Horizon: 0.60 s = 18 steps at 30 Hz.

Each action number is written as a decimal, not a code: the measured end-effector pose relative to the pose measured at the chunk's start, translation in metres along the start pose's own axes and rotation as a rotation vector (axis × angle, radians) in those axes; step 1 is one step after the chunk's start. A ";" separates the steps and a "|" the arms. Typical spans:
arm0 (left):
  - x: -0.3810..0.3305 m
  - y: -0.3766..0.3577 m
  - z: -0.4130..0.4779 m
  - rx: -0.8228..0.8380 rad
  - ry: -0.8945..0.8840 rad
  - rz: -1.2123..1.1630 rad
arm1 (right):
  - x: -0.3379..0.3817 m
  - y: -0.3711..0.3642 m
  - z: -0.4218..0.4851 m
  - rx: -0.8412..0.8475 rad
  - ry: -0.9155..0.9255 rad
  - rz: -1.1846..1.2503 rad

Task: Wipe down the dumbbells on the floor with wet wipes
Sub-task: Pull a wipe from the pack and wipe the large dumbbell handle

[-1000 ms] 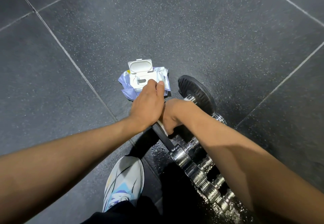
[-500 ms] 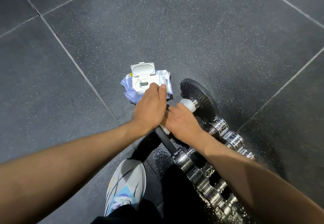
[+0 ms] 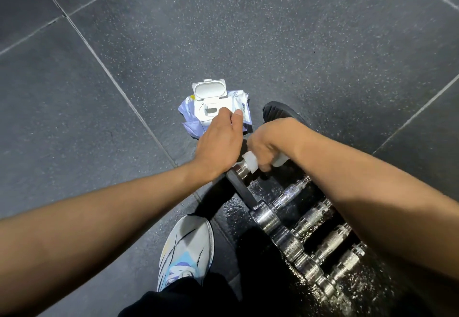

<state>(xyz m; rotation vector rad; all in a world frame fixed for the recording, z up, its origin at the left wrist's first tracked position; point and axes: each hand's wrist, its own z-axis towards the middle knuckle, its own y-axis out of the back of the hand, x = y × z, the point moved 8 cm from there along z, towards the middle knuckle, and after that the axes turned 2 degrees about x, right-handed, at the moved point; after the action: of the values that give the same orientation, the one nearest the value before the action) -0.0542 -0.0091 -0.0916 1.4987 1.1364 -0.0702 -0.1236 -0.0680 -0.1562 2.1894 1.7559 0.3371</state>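
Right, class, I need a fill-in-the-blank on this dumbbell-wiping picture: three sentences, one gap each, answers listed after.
1. The lid of the pack stands ___.
2. The right hand grips a white ___ round the bar of the dumbbell.
3. The shoe lies on the floor to the ___ of the chrome dumbbells.

Missing words: open; wipe; left.
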 end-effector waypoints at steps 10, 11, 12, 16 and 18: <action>-0.002 0.002 -0.003 -0.001 0.004 -0.012 | 0.007 0.001 -0.001 -0.167 0.063 0.072; -0.001 0.001 -0.003 0.005 0.021 -0.041 | 0.007 0.003 -0.010 -0.326 0.062 -0.007; 0.000 0.002 -0.003 -0.001 0.025 -0.057 | 0.008 0.003 -0.018 -0.499 0.059 -0.087; 0.004 0.001 -0.002 -0.022 0.074 -0.105 | 0.015 -0.018 -0.027 -1.000 0.060 -0.097; 0.003 0.000 -0.001 -0.021 0.057 -0.093 | 0.013 -0.025 -0.039 -1.163 0.056 -0.041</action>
<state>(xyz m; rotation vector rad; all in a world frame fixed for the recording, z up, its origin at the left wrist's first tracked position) -0.0539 -0.0065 -0.0929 1.4366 1.2490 -0.0798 -0.1581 -0.0468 -0.1305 1.2801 1.1107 1.0768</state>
